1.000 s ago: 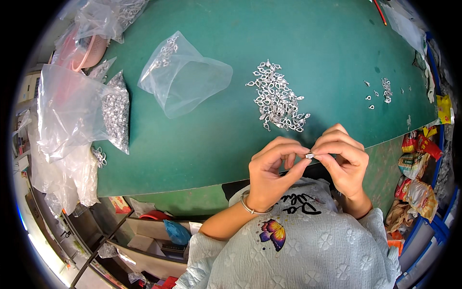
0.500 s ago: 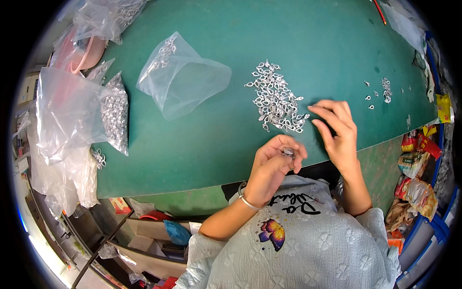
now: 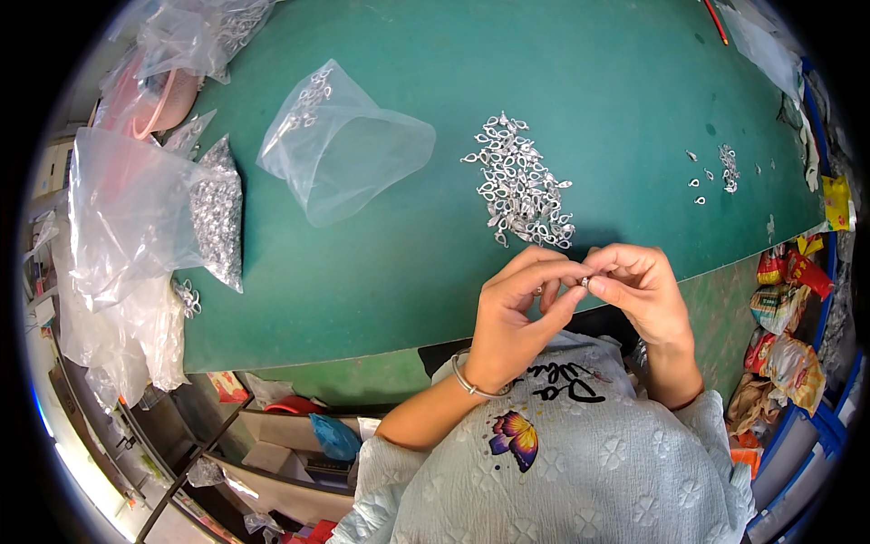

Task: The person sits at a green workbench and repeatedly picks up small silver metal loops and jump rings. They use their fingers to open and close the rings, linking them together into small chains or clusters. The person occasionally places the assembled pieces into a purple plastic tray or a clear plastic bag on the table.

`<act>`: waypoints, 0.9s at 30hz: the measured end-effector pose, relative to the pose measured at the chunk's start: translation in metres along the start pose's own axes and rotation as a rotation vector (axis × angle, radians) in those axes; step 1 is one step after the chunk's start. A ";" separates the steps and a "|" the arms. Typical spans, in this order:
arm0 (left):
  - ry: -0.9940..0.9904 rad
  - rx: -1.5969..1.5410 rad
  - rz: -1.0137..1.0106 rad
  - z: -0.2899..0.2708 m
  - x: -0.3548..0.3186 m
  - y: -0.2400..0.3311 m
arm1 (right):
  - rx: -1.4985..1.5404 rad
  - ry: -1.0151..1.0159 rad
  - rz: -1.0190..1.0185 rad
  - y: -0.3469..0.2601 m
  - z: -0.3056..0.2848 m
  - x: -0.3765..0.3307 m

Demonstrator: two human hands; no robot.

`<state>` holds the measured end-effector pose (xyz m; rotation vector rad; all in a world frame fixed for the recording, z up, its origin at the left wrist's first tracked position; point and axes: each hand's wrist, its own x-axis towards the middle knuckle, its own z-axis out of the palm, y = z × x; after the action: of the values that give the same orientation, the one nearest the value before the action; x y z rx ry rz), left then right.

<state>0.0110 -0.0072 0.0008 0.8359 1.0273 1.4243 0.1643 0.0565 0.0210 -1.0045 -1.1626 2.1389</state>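
My left hand [image 3: 524,313] and my right hand [image 3: 642,295] meet just off the near side of the green table. Their fingertips pinch a small silver metal piece [image 3: 585,283], mostly covered, so its full shape is hidden. A bit of silver also glints among the curled fingers of my left hand, too small to make out. Beyond my fingers lies a heap of silver teardrop-loop metal fittings [image 3: 521,186] on the table. Farther right, a smaller group of similar pieces [image 3: 728,168] is spread out, with a few loose ones beside it.
On the green table [image 3: 381,281] lies a clear plastic bag [image 3: 362,159] with a few fittings inside. At left are a full bag of silver pieces [image 3: 216,213], more plastic bags [image 3: 127,218] and a pink basket [image 3: 172,100]. Colourful packages [image 3: 788,363] stand beyond the right edge.
My right hand has come down from beside the heap to my left hand. My left hand has turned, and both now pinch a small silver piece together.
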 end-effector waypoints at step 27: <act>0.059 -0.134 -0.068 -0.001 -0.007 0.008 | -0.528 0.129 -0.416 -0.007 0.019 -0.008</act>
<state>0.0076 -0.0137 0.0084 0.6601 0.9840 1.4499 0.1545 0.0452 0.0371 -0.9830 -1.7415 1.4530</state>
